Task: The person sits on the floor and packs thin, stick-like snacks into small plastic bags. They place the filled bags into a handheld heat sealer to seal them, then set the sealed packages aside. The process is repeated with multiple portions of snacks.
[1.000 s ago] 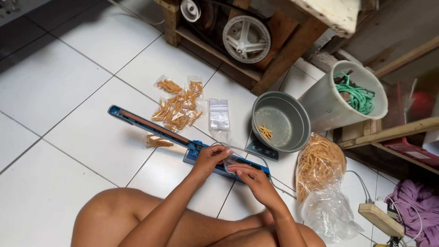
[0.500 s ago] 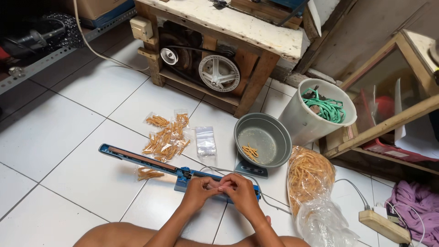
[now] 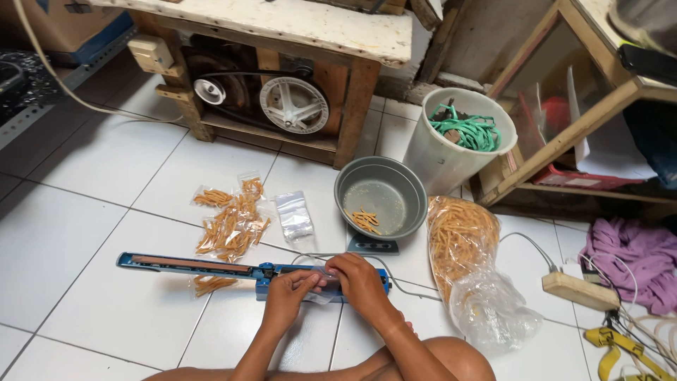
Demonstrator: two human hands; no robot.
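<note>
Around you on the white tiled floor (image 3: 106, 162) lie several small filled packets of orange snack sticks (image 3: 229, 222), an empty clear bag (image 3: 294, 215) just beside them, and a grey metal bowl (image 3: 381, 197) sitting on a small scale (image 3: 372, 245) with a few sticks in it. To your right a large clear bag of the same sticks (image 3: 462, 243) slumps on the floor, near a white power strip (image 3: 580, 291). Behind the bowl stand a white bucket (image 3: 441, 159) of green cord and a wooden bench (image 3: 282, 28) with a belt wheel under it. Nothing lies between you and your work.

The blue heat sealer (image 3: 211, 268) lies flat on the floor, its long axis running left to right, tilted slightly down toward your right. One filled packet (image 3: 211, 283) pokes out from under its left half.

Your left hand (image 3: 288, 296) and right hand (image 3: 361, 282) both rest at the sealer's right end, fingers curled, pinching a small clear packet (image 3: 319, 291) between them against the bar.
</note>
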